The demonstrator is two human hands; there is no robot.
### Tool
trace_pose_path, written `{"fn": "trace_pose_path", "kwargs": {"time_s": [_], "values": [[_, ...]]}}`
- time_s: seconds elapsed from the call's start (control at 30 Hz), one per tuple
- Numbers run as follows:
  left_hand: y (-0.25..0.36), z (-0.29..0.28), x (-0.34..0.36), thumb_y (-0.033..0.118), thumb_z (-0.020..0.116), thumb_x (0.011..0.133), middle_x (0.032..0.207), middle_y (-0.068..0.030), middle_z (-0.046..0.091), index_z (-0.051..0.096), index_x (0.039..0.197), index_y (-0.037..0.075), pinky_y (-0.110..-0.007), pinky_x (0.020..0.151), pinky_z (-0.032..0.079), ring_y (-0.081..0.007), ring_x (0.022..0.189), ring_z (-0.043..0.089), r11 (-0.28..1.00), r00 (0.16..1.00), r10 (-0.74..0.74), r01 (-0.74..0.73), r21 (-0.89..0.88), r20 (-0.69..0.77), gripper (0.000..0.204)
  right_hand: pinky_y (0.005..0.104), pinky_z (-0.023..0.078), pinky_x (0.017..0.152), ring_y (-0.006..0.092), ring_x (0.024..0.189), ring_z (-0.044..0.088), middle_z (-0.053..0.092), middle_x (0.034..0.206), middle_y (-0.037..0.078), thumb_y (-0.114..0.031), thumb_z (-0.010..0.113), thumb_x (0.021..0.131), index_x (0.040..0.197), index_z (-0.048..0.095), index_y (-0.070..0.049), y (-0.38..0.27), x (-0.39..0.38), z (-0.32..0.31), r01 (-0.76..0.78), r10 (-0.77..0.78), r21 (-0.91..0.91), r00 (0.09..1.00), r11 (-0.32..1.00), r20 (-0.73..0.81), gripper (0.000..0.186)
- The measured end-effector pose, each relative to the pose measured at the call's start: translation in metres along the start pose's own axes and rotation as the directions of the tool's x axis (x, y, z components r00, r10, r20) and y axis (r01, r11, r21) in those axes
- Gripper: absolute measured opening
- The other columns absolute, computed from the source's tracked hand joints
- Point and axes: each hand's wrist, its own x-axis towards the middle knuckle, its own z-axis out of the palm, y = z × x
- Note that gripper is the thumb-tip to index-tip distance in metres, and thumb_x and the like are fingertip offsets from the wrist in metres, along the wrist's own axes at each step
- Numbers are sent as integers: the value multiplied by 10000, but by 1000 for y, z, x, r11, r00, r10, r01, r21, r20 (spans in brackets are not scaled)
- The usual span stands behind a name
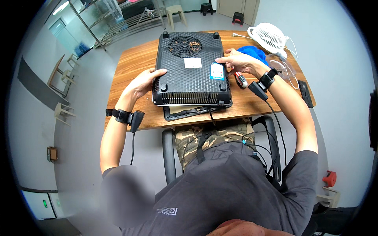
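Note:
A black induction cooker [173, 67] lies bottom side up, showing its round fan grille, stubby feet, slotted vents and two labels. My left hand [146, 82] grips its left edge, thumb on top and fingers curled down the side. On the opposite edge, my right hand [239, 62] holds it with the thumb over the top near the blue-and-white label. The fingertips under both edges are hidden. Below its near end a flat black frame [185, 115] sticks out on the table. A small red, black and white tool [241, 80] lies beside my right hand.
The wooden table [134, 59] also bears a blue cloth [252, 52], a white fan [269, 36] with its cord, a clear plastic container [284, 67] and a black strip-like piece [305, 93] at the right edge. Cables hang from both wrist devices.

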Motion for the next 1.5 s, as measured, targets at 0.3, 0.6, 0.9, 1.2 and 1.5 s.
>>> {"fn": "trace_pose_path", "kwargs": {"time_s": [0.3,0.6,0.9,1.2,1.5], "values": [[-40,13,6,462,694,954,1113,-74,682,583,1319,-16,-315,868,500,-159,965,630,996,996,-89,89,32,6,611,296,588,613,46,602,563,601,746,-49,-183,747,933,1153,614,21,26,22,-16,-32,30,22,995,999,98,328],[-68,15,13,569,596,977,1221,-196,674,508,1371,-126,-347,943,527,-223,1095,656,968,996,-69,80,239,-54,804,304,494,663,55,611,500,489,639,-91,-193,729,949,1183,616,-19,22,35,-1,-121,126,-51,985,991,114,312],[-68,20,11,741,478,926,1069,-263,733,685,1177,-115,-411,929,545,-350,1039,717,837,975,-36,149,526,-219,915,390,485,775,56,681,480,515,784,-74,-190,758,927,1528,304,53,34,66,-5,-166,177,-87,975,982,136,792],[-79,23,17,721,507,935,1199,-313,669,489,1345,-153,-408,1011,503,-369,1159,661,901,966,16,98,423,-258,966,240,402,545,46,604,451,509,754,-74,-187,733,933,1323,551,57,28,56,6,-127,132,-89,990,988,43,494],[-69,24,7,695,504,941,1374,-300,593,272,1587,43,-459,1117,432,-398,1299,576,868,948,5,154,473,-318,947,548,467,1009,181,1013,621,634,1173,101,-288,728,945,1506,359,56,27,60,8,-131,143,-182,988,975,57,755]]}}
